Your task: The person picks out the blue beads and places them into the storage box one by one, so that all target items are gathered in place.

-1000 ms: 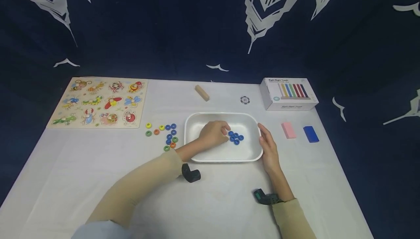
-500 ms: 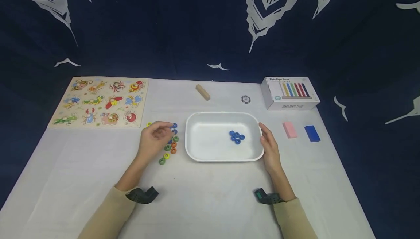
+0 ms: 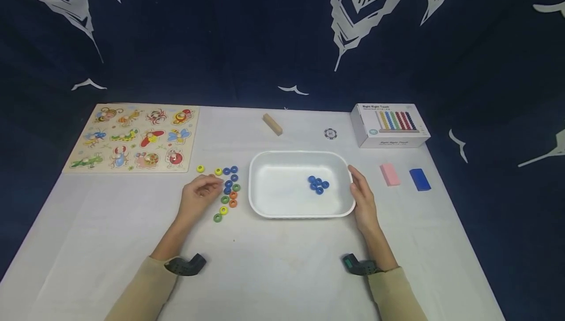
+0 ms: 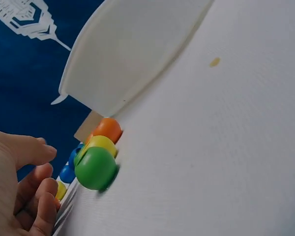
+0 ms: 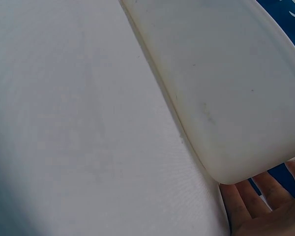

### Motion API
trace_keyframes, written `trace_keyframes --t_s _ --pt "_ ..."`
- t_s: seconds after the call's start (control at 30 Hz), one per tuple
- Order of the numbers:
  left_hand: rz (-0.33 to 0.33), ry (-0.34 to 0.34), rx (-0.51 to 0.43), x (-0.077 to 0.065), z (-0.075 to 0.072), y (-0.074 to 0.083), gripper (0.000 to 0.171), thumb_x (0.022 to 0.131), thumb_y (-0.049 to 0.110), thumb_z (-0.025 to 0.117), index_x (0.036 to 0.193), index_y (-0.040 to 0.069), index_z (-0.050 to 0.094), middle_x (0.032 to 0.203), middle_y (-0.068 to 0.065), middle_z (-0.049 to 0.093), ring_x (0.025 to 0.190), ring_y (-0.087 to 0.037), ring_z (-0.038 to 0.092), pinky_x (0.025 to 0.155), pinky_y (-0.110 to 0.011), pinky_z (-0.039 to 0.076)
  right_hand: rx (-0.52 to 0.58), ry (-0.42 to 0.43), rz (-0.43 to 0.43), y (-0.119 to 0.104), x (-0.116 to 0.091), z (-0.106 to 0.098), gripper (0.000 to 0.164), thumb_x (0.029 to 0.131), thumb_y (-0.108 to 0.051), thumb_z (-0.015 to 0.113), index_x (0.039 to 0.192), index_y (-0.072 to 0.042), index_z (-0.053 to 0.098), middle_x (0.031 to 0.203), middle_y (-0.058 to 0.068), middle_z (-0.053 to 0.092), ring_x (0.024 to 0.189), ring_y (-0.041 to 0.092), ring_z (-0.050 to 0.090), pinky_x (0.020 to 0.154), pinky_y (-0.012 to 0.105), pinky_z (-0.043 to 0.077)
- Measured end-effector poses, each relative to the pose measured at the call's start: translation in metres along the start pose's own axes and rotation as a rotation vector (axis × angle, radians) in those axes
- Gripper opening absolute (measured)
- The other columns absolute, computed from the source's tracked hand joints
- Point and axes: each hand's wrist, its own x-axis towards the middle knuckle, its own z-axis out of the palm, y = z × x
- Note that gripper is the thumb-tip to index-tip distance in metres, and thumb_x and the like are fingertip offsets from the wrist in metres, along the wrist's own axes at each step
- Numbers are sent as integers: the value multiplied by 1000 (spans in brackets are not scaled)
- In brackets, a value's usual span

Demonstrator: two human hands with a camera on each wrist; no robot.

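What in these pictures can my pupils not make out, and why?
Head view: any beads beneath the left hand, which covers that spot.
Head view: the smallest print on the box, too tiny to read.
Both wrist views: the blue beads, hidden by the wall of the tray.
Right wrist view: part of the right hand, cut off by the frame edge.
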Motion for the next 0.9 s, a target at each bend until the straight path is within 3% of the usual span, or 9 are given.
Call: trace_keyframes --t_s 0.23,0.53,0.63,0.7,0.8,0.9 --pt "99 -74 323 -1 6 -2 18 76 14 66 93 19 69 84 7 58 66 -8 47 55 -19 42 -25 2 -5 -1 -1 0 43 95 -20 33 137 -13 30 144 6 29 132 22 27 101 17 29" --pt "101 -85 431 1 5 1 22 71 19 73 92 16 68 75 6 56 64 -8 48 54 -21 41 20 -9 -13 2 1 2 42 96 -19 33 137 -13 30 143 8 29 131 24 27 100 17 30" --pt "89 -93 409 1 4 9 22 71 17 73 92 15 67 75 6 57 65 -8 49 55 -21 42 22 -25 -6 4 1 3 43 96 -19 32 138 -14 29 144 7 28 132 23 27 101 20 30" --pt "86 -100 346 3 4 20 23 71 15 73 93 15 66 76 6 57 67 -8 51 57 -21 43 17 -31 -1 4 1 2 43 96 -19 32 138 -15 28 144 5 28 132 22 27 101 21 30" --pt "80 -138 237 10 11 47 25 72 13 72 95 16 64 79 5 58 69 -10 52 58 -22 45 19 -23 -1 4 1 1 43 96 -20 32 138 -16 29 144 4 28 132 20 27 102 20 29" --pt "82 -209 134 22 28 76 23 72 14 71 94 18 63 81 5 59 71 -12 53 60 -24 47 23 -19 -7 4 1 1 43 96 -20 32 138 -15 29 144 5 29 132 21 27 101 18 30"
